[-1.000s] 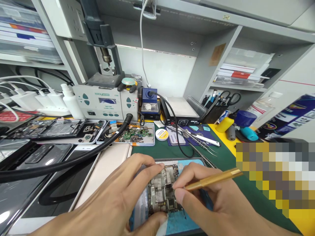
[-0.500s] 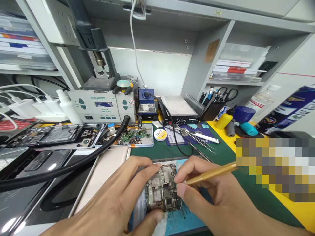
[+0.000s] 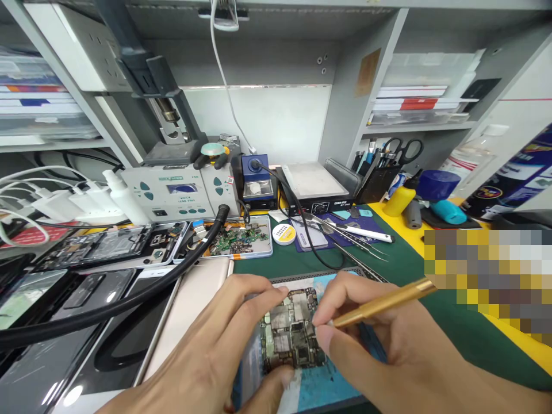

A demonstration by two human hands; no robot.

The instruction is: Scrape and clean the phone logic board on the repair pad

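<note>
A small phone circuit board (image 3: pixel 290 333) lies on a blue work mat (image 3: pixel 328 385) near the front edge of the bench. My left hand (image 3: pixel 207 356) pinches the board, fingers on its top left edge and thumb at its bottom edge. My right hand (image 3: pixel 379 356) grips a thin brass-coloured tool (image 3: pixel 383 302) like a pen, its tip resting at the board's right edge. The tool's handle points up and to the right.
A gold phone back (image 3: pixel 190 305) and several opened phones (image 3: pixel 107 247) lie to the left under a black hose (image 3: pixel 129 299). A hot-air station (image 3: pixel 181 192), a tray of small boards (image 3: pixel 235 238), a solder tin (image 3: pixel 284 234), tweezers (image 3: pixel 353 244) and a heating plate (image 3: pixel 317 190) stand behind.
The view has shifted slightly down and left. Both hands keep their hold; the tool's tip has slid a little along the board's right edge.
</note>
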